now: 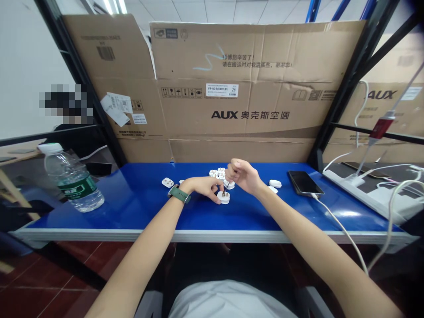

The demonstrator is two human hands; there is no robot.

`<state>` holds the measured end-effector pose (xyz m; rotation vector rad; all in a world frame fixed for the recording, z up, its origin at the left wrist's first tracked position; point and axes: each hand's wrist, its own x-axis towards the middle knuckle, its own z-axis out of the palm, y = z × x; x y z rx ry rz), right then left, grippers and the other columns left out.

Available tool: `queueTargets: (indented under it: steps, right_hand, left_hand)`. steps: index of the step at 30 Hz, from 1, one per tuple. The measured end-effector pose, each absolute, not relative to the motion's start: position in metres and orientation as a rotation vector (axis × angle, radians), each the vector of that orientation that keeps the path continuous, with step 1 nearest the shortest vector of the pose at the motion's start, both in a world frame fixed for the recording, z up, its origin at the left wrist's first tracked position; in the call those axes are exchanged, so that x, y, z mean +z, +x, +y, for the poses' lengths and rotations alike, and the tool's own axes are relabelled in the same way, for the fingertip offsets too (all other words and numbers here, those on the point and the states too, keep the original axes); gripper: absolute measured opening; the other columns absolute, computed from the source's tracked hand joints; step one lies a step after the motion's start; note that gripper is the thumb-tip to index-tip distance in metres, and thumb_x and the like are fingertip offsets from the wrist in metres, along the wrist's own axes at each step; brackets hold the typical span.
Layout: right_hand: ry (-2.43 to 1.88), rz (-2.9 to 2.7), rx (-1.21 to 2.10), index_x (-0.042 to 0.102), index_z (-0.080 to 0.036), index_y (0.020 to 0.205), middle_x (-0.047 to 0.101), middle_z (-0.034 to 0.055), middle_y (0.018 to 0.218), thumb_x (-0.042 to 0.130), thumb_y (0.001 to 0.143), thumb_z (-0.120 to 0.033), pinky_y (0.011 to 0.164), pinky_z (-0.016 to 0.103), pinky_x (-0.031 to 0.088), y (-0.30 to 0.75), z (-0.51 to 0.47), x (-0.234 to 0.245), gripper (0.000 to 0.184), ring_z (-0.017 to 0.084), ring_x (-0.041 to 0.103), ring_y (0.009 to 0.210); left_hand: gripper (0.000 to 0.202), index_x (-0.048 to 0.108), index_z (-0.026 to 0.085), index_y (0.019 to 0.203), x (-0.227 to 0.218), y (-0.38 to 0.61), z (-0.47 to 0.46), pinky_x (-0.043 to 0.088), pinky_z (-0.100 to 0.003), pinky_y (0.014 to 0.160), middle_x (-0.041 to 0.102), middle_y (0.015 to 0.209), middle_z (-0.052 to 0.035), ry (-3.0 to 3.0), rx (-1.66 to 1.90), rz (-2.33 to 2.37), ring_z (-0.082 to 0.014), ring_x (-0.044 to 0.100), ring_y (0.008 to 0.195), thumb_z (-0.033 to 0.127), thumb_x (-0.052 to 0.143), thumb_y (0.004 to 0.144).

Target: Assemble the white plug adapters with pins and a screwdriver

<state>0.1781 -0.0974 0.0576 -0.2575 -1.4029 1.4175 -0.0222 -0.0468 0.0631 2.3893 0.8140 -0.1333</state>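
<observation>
On the blue table, the thumb and fingers of my left hand (208, 187) grip a small white plug (224, 199) with its metal pins facing up. My right hand (244, 176) is a closed fist just above it, around a screwdriver whose thin dark shaft (226, 187) points down at the plug; its handle is hidden in my fingers. Several white plug parts (213, 173) stand close together behind my hands. A white plate with holes (168, 182) lies left of my left wrist. Right of my right wrist are a white cover (275, 183) and another white piece (273, 190).
A water bottle (74, 181) stands at the left. A phone (305, 183) with a white cable (338, 221) lies at the right, near a white power strip (367, 194). Tall cardboard (232, 128) closes off the back between black posts. A person (69, 110) is beyond the left post.
</observation>
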Motion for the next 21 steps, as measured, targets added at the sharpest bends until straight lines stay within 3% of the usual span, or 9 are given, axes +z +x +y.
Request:
queueTargets:
  steps: [21]
  right_hand:
    - [-0.248, -1.462, 1.459, 0.032, -0.022, 0.063, 0.03, -0.004, 0.057, 0.06, 0.085, -0.033, 0.055, 0.028, 0.029, 0.1778, -0.0943, 0.0535, 0.037, 0.013, 0.028, 0.055]
  left_hand:
    - [0.053, 0.063, 0.019, 0.106, 0.061, -0.0232, -0.0454, 0.024, -0.026, 0.052, 0.04, 0.059, 0.0083, 2.401, -0.12, 0.8, -0.0097, 0.035, 0.051, 0.052, 0.082, 0.069]
